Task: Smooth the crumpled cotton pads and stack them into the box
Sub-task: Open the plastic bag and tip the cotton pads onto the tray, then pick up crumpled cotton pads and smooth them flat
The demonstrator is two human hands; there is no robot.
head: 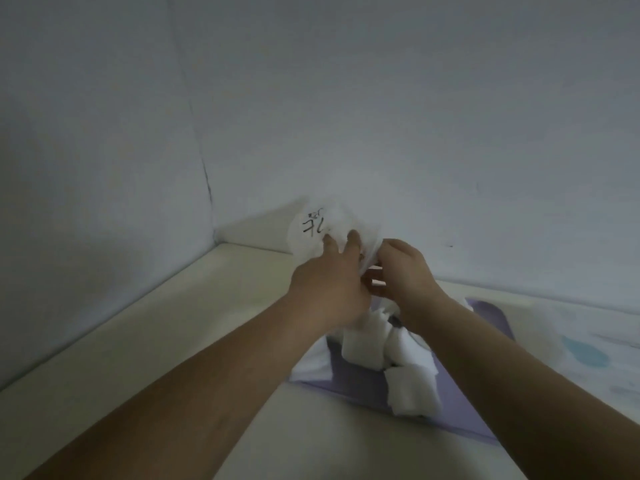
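Note:
Both hands are raised together above the table near the wall. My left hand [329, 289] and my right hand [403, 271] hold a white, translucent package [322, 230] with black writing on it; its lower part is hidden behind the fingers. Whether this is the box or a bag I cannot tell. Below the hands several white cotton pads [374, 344] lie in a loose heap on a purple mat [360, 382]. One larger pad [412, 389] lies nearest to me at the mat's front.
The cream table [173, 341] runs into a corner of pale walls [346, 98] at the back left. A light patterned cloth with a blue spot [585, 355] lies at the right. A white sheet [311, 368] sticks out from under the mat's left edge.

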